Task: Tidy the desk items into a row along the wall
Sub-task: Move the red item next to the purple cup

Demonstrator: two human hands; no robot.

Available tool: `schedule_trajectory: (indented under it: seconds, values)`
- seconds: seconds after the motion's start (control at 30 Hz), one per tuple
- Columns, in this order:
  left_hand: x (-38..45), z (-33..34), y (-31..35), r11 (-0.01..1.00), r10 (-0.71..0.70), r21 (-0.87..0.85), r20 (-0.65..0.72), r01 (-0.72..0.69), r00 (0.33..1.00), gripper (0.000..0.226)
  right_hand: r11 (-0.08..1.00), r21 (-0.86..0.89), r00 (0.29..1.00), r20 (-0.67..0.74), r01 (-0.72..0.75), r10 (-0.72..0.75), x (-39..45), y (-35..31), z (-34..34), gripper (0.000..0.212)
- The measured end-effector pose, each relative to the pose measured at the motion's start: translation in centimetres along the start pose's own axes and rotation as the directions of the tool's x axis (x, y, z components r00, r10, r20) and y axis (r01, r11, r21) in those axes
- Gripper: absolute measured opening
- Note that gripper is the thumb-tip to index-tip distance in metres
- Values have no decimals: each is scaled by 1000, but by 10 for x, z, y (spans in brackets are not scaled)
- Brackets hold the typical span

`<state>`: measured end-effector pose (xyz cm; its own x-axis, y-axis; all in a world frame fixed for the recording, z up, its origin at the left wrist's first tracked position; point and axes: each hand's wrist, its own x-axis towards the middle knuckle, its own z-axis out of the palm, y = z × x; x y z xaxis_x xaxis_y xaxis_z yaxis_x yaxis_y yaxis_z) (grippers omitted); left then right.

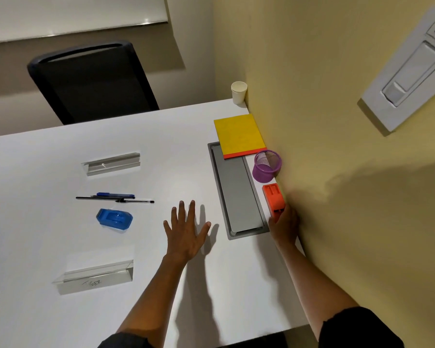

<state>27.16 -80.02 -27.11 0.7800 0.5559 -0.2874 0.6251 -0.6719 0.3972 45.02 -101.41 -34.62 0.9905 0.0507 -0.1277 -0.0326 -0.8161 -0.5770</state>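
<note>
Right hand (284, 222) at the wall (337, 121), fingers curled round the near end of the orange stapler (274, 197); the stapler lies with its long axis parallel to the wall, its far end just short of the purple mesh cup (265, 165). Left hand (186, 234) flat and spread, fingers apart, holding nothing, over bare table (173, 159) just left of the grey cable hatch (236, 192).

The row along the wall reads, from far to near: white paper cup (239, 91), yellow notebook (239, 135), purple mesh cup, orange stapler. The notebook overlaps the far end of the hatch.

Items not yet in the row lie to the left of the left hand, well apart from the wall: blue tape dispenser (114, 218) nearest, pens (116, 197) just beyond it with their long axes running across the table, one clear name holder (111, 163) farther off, a second clear name holder (94, 277) near the front edge. The left hand is plainly the nearer to all of these.

Open room: a strip of table between the right hand and the front edge along the wall appears free for the next item; the path from dispenser to wall crosses the hatch.
</note>
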Motion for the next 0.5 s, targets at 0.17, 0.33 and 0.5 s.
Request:
schedule_trajectory:
  seconds: [0.17,0.33,0.5]
  values:
    - [-5,-9,-3,1000,-6,-4,-12,6,1000,82,999,-17,998,-28,51,-51,-10,-8,-8,73]
    - [-11,-19,0,1000,-3,-14,-47,2,999,79,970,-51,970,-42,238,-240,-19,-25,-15,73]
    - [-22,-32,2,1000,-16,-21,-83,14,996,81,907,-217,933,97,360,-347,-41,-63,-20,79]
